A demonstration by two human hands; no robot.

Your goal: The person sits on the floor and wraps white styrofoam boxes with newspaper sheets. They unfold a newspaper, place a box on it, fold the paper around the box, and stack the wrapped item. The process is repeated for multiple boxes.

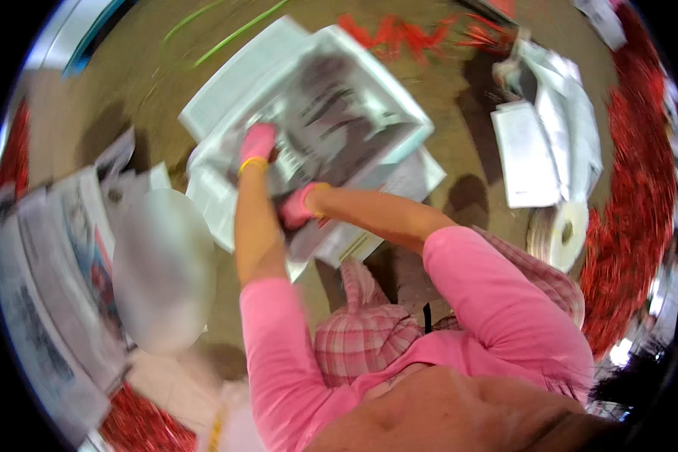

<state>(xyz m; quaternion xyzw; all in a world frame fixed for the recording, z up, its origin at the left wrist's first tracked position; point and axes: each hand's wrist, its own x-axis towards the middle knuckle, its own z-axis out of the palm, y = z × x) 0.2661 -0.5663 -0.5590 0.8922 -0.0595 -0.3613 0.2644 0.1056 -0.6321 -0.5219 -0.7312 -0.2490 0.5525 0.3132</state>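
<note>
An open box with pale walls, lined with printed newspaper sheets, lies before me on the brown floor. My left hand, in a pink glove, reaches inside at the box's left part, on the lining. Near the close edge is my right hand, also pink-gloved, low against the lining. Yellow bands circle both wrists. Motion blur and the angle hide the fingers, so I cannot tell whether either hand grips the paper. Another printed sheet sticks out under the near side of the box.
Stacked newspapers lie at the left. At the right are a roll of tape or similar material, a white packet and a long heap of red chillies. Scattered red chillies and green strips lie beyond the box.
</note>
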